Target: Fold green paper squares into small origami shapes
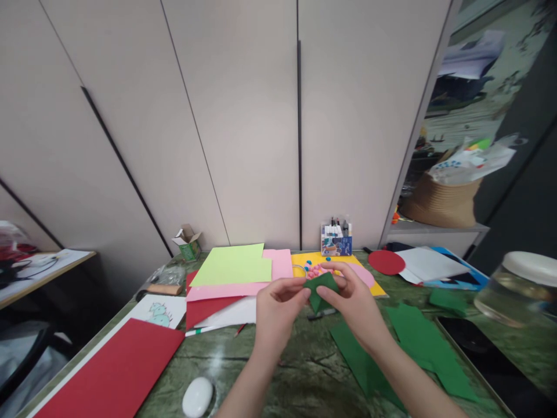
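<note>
A small folded piece of dark green paper (321, 291) is held up above the table between both hands. My left hand (278, 307) pinches its left corner between thumb and fingers. My right hand (354, 299) grips its right side, thumb in front and fingers behind. Just beyond the hands, pink and blue pompoms (314, 271) lie on a yellow sheet (304, 259). Under my right forearm are a green sheet (357, 354) and, farther right, more cut green pieces (422, 342).
Red paper (117, 366) and a white oval object (197, 397) lie at the near left. Lime green paper (230, 265) is stacked farther back. A black phone (491, 360) and a lidded jar (517, 287) stand right; a marker box (336, 239) is at the back.
</note>
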A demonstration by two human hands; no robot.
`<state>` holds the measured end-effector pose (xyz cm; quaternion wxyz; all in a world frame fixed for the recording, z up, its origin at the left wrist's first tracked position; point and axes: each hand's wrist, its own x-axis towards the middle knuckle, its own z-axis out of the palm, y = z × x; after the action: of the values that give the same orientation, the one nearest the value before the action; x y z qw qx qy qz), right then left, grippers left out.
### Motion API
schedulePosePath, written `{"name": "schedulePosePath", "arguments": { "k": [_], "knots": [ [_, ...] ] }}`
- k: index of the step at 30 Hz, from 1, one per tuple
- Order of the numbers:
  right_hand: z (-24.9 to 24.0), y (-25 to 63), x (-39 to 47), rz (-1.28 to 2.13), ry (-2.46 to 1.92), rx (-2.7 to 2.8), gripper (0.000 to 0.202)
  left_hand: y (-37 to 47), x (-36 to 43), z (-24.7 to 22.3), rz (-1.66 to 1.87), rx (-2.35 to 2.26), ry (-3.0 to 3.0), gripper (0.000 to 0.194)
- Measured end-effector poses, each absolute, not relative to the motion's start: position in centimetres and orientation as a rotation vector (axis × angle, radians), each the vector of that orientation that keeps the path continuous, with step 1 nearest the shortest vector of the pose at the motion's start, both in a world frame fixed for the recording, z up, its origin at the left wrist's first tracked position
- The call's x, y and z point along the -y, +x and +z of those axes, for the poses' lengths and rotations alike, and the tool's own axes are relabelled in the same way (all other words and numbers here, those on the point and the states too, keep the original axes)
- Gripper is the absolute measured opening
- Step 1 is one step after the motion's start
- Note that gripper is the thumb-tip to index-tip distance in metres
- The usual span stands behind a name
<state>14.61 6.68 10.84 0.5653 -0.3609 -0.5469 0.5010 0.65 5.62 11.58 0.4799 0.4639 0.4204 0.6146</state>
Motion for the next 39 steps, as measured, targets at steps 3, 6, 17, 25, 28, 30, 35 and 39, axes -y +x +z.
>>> {"name": "schedulePosePath", "arguments": {
  "k": [3,6,17,25,28,30,35,39],
  "knots": [
    [11.03,14.65,-6.62,1.207,-0.855,1.333,0.042,0.57,-5.80,11.43,1.508,-1.021,1.125,0.018],
    [11.14,14.65,-6.57,1.199,-0.866,1.346,0.042,0.55,-5.91,11.33,1.506,-1.016,1.120,0.019],
    [11.10,14.66,-6.67,1.145,-0.905,1.372,0.040,0.55,-5.87,11.37,1.499,-1.006,1.096,0.021],
    [11.38,14.60,-6.55,1.123,-0.939,1.445,0.040,0.47,-6.02,11.36,1.511,-1.025,1.095,0.021],
    [11.43,14.63,-6.50,1.103,-0.955,1.460,0.041,0.45,-6.10,11.22,1.521,-1.020,1.101,0.021],
    [11.47,14.62,-6.49,1.078,-0.971,1.488,0.042,0.43,-6.16,11.10,1.538,-1.016,1.105,0.021],
    [11.51,14.53,-6.51,1.039,-0.963,1.506,0.041,0.44,-6.20,11.03,1.573,-1.003,1.129,0.018],
    [11.47,14.56,-6.51,1.004,-0.977,1.521,0.042,0.42,-6.06,11.22,1.579,-1.027,1.214,0.008]
  ]
}}
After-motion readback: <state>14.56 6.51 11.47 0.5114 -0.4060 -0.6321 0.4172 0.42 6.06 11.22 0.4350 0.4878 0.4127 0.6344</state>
